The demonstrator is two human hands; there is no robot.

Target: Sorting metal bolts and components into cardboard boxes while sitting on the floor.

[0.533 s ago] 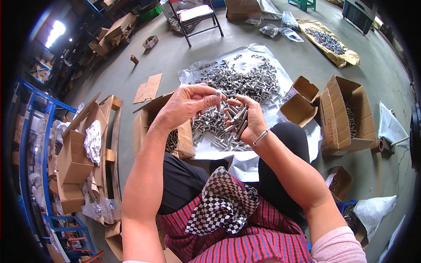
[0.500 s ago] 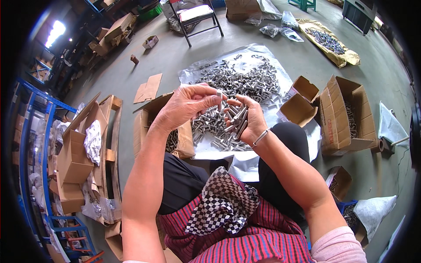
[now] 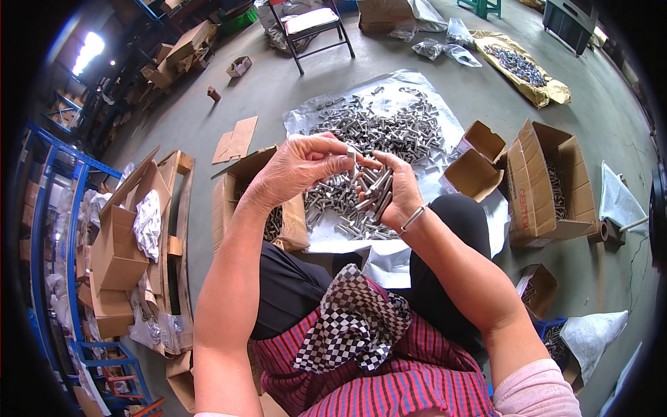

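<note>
**Bolts held above the pile**

Head view: the right hand [image 3: 392,184] clasps a bundle of bolts [image 3: 372,189], long axes slanting up-right. The left hand [image 3: 306,163] pinches one bolt [image 3: 352,158] just above them, touching. The bolt pile [image 3: 379,128] lies beyond both hands.

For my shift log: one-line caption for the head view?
Left hand picks one bolt from the bundle of bolts in the right hand, above a heaped plastic sheet.

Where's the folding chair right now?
In the head view the folding chair stands at the top centre, on the floor beyond the plastic sheet heaped with metal bolts, far from both hands.
</note>
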